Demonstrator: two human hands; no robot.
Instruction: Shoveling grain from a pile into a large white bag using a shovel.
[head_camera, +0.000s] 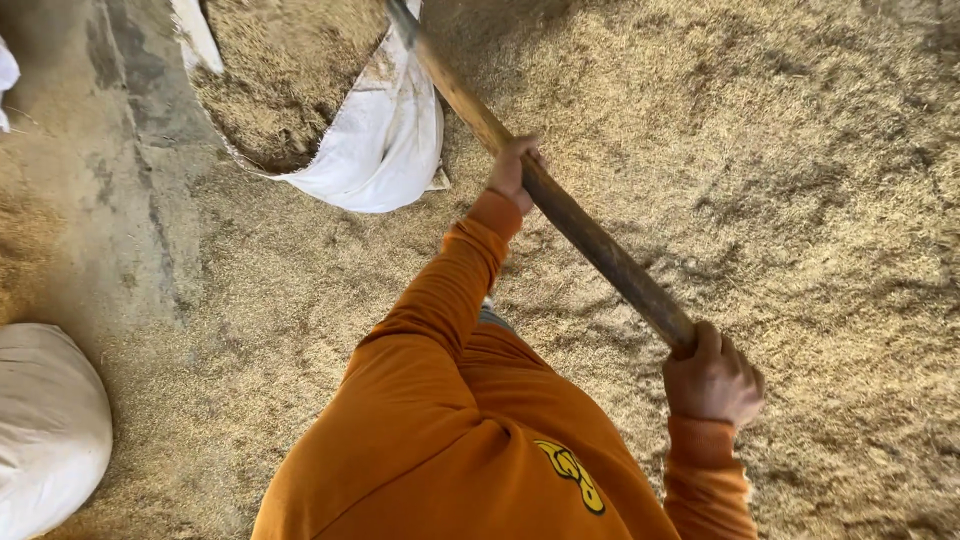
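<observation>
Both fists clamped on the wooden handle (560, 205): left hand (512, 170) midway up, right hand (712, 380) at its end, shaft slanting to the grain-filled white sack (385, 140).

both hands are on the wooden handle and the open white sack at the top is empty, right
Not quite: the head view shows the open white sack filled with grain. Both the left hand and right hand do grip the wooden handle.

A filled white sack (45, 430) lies at lower left beside a bare concrete strip (130, 110).
</observation>
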